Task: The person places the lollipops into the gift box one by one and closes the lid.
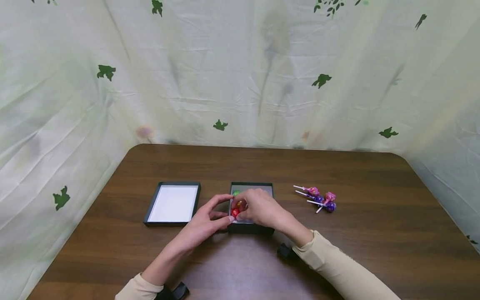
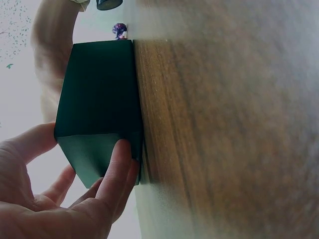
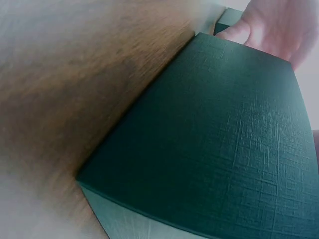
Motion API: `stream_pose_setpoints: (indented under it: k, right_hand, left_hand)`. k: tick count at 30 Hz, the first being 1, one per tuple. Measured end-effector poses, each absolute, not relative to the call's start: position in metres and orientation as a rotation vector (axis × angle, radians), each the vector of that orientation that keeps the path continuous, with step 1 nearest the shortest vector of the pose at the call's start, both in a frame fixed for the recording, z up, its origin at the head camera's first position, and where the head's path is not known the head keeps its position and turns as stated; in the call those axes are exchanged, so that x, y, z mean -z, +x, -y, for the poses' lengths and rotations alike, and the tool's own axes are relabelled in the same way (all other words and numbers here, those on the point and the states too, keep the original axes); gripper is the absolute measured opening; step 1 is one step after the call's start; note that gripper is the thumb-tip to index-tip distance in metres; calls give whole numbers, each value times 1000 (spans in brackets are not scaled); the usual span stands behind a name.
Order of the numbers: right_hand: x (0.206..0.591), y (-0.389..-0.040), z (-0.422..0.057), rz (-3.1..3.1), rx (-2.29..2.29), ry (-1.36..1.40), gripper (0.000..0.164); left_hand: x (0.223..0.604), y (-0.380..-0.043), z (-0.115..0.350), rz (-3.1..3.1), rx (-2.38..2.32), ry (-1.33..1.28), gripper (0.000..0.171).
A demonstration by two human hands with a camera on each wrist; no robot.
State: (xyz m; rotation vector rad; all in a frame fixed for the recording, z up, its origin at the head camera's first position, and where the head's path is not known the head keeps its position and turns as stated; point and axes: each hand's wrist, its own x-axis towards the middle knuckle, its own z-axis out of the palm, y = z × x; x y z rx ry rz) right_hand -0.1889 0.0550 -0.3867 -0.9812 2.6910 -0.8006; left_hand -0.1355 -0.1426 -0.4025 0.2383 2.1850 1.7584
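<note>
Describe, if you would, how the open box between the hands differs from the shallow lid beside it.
The box is deeper, while the lid is shallower. The box has a greyish interior; the lid's is white. The box contains a small red piece and a green piece, whereas the lid shows only its inner face. Both have dark walls and lie open side up.
</note>
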Motion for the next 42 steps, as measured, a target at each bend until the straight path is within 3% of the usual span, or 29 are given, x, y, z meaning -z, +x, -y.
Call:
stream_pose_setpoints:
  k: [20, 42]
  right_hand:
    - [376, -183, -63, -2656, 920, -1033, 17]
    - [352, -165, -134, -2709, 1191, -967, 24]
  left_hand:
    - [404, -135, 142, -2181, -1782, 248, 52]
    - [400, -133, 141, -2189, -1761, 242, 55]
